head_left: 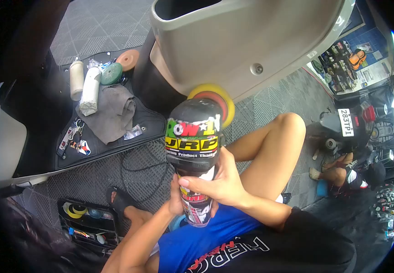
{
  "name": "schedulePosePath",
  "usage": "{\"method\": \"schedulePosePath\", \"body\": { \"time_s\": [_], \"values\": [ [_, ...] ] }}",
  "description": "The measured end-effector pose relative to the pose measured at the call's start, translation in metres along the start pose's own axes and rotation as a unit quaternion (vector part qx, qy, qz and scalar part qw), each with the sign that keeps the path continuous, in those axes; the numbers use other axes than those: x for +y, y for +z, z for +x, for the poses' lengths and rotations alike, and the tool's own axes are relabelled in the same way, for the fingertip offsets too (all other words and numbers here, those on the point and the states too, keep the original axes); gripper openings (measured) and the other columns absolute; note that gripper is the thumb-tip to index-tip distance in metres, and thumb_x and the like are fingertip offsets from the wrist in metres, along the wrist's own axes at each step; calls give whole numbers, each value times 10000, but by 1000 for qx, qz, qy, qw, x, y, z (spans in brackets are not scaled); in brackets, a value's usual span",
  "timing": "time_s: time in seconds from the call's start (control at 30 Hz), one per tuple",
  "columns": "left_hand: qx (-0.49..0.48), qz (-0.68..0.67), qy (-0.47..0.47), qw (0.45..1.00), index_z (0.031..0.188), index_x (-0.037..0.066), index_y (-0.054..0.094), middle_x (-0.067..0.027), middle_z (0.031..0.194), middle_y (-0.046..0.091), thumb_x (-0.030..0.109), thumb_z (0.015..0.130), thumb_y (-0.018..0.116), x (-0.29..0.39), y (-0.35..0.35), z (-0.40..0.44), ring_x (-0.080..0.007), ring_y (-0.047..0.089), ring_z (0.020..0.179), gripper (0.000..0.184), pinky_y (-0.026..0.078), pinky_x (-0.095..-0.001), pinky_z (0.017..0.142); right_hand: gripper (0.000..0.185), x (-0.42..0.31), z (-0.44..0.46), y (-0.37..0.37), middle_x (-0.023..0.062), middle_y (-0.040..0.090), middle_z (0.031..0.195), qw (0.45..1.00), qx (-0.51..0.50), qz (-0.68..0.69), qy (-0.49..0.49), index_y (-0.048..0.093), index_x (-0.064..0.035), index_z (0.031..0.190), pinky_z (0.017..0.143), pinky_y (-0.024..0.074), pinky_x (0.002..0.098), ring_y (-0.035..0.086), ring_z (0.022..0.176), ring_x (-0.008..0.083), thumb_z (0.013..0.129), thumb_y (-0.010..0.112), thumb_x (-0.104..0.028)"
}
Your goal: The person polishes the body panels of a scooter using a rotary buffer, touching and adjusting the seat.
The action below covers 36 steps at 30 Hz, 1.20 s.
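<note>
A black sticker-covered polisher [192, 136] is held upright in front of me by both hands. My right hand [222, 182] wraps its handle from the right, with the thumb across the front. From the left, my left hand [175, 200] closes round the same handle, its fingers partly hidden. The polisher's yellow foam pad [226, 100] faces away from me, by the lower edge of a beige scooter panel [215, 59]. I cannot tell whether pad and panel touch. The polisher's head hides part of the pad.
The black scooter floorboard [149, 123] carries a grey cloth [108, 113], white bottle [90, 88], beige bottle [76, 79], green pad [112, 73], orange pad [128, 59] and keys [76, 132]. A cable [123, 173] lies below. An open toolbox [88, 223] stands lower left. Another person [342, 175] sits at right beside a motorcycle [338, 123].
</note>
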<state>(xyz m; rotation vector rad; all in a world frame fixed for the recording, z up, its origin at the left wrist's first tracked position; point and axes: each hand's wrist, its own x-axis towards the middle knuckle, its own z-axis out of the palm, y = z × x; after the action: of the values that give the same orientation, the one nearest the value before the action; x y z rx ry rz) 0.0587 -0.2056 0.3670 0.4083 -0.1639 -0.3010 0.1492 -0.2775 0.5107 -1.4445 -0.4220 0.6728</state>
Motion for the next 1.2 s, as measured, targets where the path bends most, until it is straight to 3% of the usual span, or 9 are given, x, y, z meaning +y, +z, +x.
{"method": "schedulePosePath", "body": {
  "time_s": [0.17,0.3,0.47,0.73,0.77,0.87,0.97,1.13,1.2],
  "values": [
    [-59,-110,-33,992,1187,-99,537,-270,815,665,1055,637,107,3,21,-5,-391,697,685,1348,594,-467,621,539,-13,-1,1,86,702,1054,996,-49,44,64,593,21,1233,849,548,293,666,913,122,790,856,-137],
    [-70,-217,-28,973,1140,-111,547,-280,869,656,1073,599,122,-4,41,7,-421,687,696,1370,589,-502,634,489,-20,-2,-4,63,696,1046,999,-51,1,10,611,24,1207,861,527,296,641,947,112,811,839,-151],
    [-63,-77,-20,995,1182,-73,539,-259,877,657,1029,688,168,23,54,31,-363,701,727,1263,605,-438,635,559,-49,-12,-21,93,691,1122,996,-42,-3,-73,584,44,1280,916,509,300,637,1021,135,793,806,-114],
    [-47,8,41,998,1150,-62,564,-231,833,673,1027,693,111,-14,20,31,-338,702,730,1265,591,-408,632,526,-17,1,-33,71,698,1044,995,-95,-18,33,623,38,1190,884,518,317,637,930,132,779,869,-180],
    [-22,25,68,997,1120,-41,590,-215,802,675,1003,735,158,-15,11,32,-331,698,694,1194,585,-401,615,564,6,6,-39,94,702,1061,996,-84,-10,-13,609,37,1225,905,522,330,652,954,148,759,866,-153],
    [99,114,123,981,1363,14,450,-163,1150,631,869,840,407,-7,-17,36,-253,662,978,1003,561,-391,831,736,15,24,-51,158,655,1235,988,-154,32,8,522,44,1368,1004,508,378,659,1102,241,703,811,-84],
    [95,172,184,963,1534,54,253,-92,1435,483,747,834,630,31,-17,46,-218,507,1288,1055,420,-384,1096,821,23,41,-57,180,647,1234,985,-166,51,19,446,43,1429,1012,514,411,655,1123,272,709,818,-90],
    [82,262,228,934,1446,18,408,-86,1365,535,704,807,699,86,22,51,-204,517,1258,982,415,-353,1073,946,-3,66,-37,196,645,1151,954,-244,141,-101,398,67,1422,917,534,383,665,1021,281,667,871,-250],
    [134,360,205,900,1227,-41,515,-107,1164,591,686,809,698,102,14,47,-174,542,1068,858,453,-331,921,997,-13,72,-25,214,629,1081,934,-265,179,-159,374,84,1393,847,533,370,666,946,285,661,867,-381]
  ]
}}
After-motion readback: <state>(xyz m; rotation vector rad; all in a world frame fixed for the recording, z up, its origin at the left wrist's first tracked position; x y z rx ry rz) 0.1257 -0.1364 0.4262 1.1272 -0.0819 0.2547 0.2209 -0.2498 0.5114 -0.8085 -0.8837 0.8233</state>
